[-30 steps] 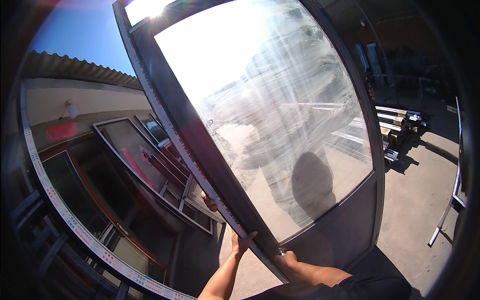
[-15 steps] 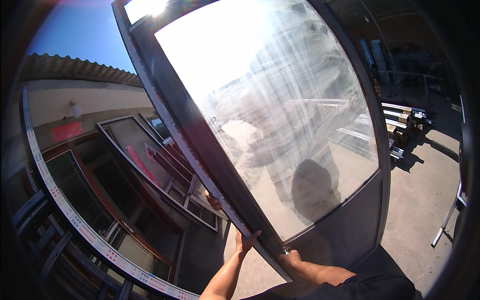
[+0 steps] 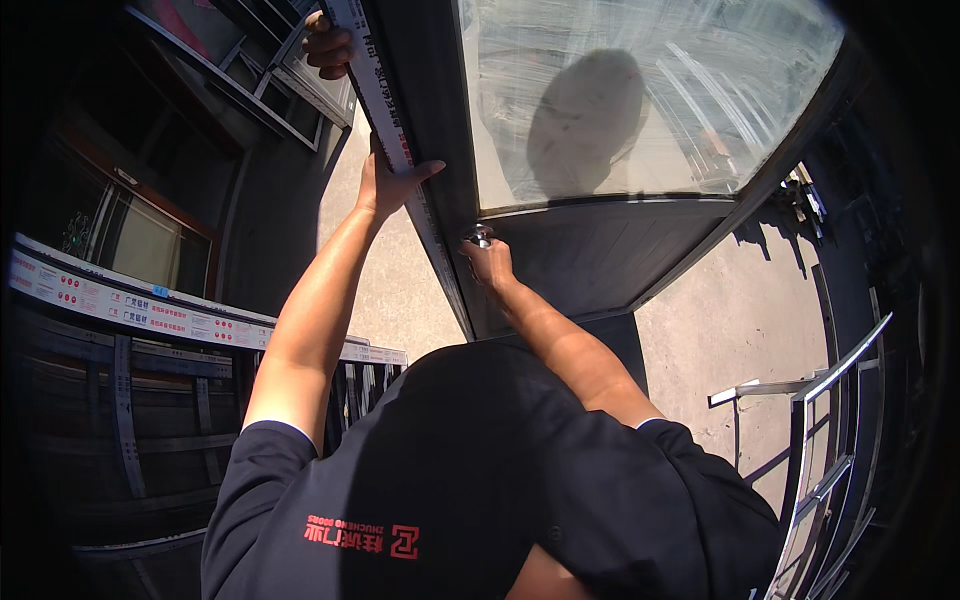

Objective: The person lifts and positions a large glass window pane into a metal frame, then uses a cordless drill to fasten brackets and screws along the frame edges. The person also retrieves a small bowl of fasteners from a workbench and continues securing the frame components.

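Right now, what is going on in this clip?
A person is holding a large dark-framed door with a big glass pane, outdoors on a concrete floor. The left hand grips the door's taped edge, fingers wrapped over it. The right hand rests on the lower frame at a small shiny metal part. Another person's hand holds the same edge higher up. More window frames lean on the left, and a metal rack stands on the right.
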Demonstrator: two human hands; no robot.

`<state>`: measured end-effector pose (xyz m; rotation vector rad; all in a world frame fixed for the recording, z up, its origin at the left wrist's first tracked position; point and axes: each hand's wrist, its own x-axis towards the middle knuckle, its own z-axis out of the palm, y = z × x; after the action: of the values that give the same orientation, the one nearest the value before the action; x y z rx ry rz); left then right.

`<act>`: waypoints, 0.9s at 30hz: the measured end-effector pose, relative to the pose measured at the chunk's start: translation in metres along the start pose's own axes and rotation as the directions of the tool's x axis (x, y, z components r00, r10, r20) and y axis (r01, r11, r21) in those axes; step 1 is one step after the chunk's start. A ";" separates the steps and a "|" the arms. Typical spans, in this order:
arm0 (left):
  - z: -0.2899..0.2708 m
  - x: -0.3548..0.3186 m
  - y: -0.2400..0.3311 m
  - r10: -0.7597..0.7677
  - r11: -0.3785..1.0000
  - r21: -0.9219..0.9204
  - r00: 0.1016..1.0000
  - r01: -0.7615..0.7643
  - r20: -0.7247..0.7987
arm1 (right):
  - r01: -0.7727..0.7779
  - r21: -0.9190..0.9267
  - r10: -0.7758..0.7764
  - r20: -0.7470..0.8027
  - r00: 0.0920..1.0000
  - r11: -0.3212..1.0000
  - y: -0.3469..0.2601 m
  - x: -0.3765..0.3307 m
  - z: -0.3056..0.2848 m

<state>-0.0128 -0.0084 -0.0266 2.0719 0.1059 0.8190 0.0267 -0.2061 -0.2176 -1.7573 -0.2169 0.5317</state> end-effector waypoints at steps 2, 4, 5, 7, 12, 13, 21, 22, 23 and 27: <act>0.001 0.000 -0.002 -0.029 0.999 -0.037 0.999 0.030 0.014 | -0.067 0.191 0.055 0.070 0.996 0.979 -0.009 -0.010 -0.005; 0.000 -0.001 0.000 -0.003 1.000 0.021 1.000 0.004 -0.020 | -0.035 0.139 0.027 0.064 0.998 0.990 -0.023 -0.019 -0.008; -0.002 -0.003 0.002 -0.006 0.999 0.045 1.000 0.006 -0.004 | -0.043 0.185 0.030 0.070 0.997 0.982 -0.029 -0.024 -0.008; -0.003 -0.005 0.009 0.003 0.996 0.093 1.000 -0.001 -0.013 | -0.063 0.270 0.037 0.100 0.994 0.961 -0.039 -0.034 -0.011; 0.000 -0.013 0.030 -0.043 0.979 -0.202 0.995 0.025 -0.086 | -0.102 0.319 0.086 0.065 0.994 0.942 -0.051 -0.045 -0.011; 0.001 -0.015 0.033 -0.039 0.972 -0.236 0.996 0.019 -0.078 | -0.106 0.328 0.090 0.063 0.994 0.939 -0.052 -0.046 -0.011; 0.001 -0.010 0.030 -0.030 0.964 -0.266 0.999 0.026 -0.013 | -0.188 0.355 0.153 0.124 0.980 0.916 -0.051 -0.040 -0.013; 0.003 -0.009 0.028 -0.020 0.961 -0.275 1.000 0.014 -0.018 | -0.198 0.361 0.163 0.126 0.979 0.911 -0.051 -0.039 -0.013; 0.004 -0.008 0.026 -0.011 0.959 -0.284 1.000 0.004 -0.023 | -0.211 0.360 0.180 0.119 0.976 0.909 -0.050 -0.039 -0.012; 0.005 -0.005 0.021 0.098 0.979 -0.173 0.993 -0.109 -0.072 | -0.172 0.368 0.147 0.095 0.985 0.914 -0.046 -0.037 -0.013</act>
<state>-0.0181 -0.0262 -0.0152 1.8976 -0.0393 0.9239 0.0065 -0.2212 -0.1629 -1.3901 -0.0116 0.7013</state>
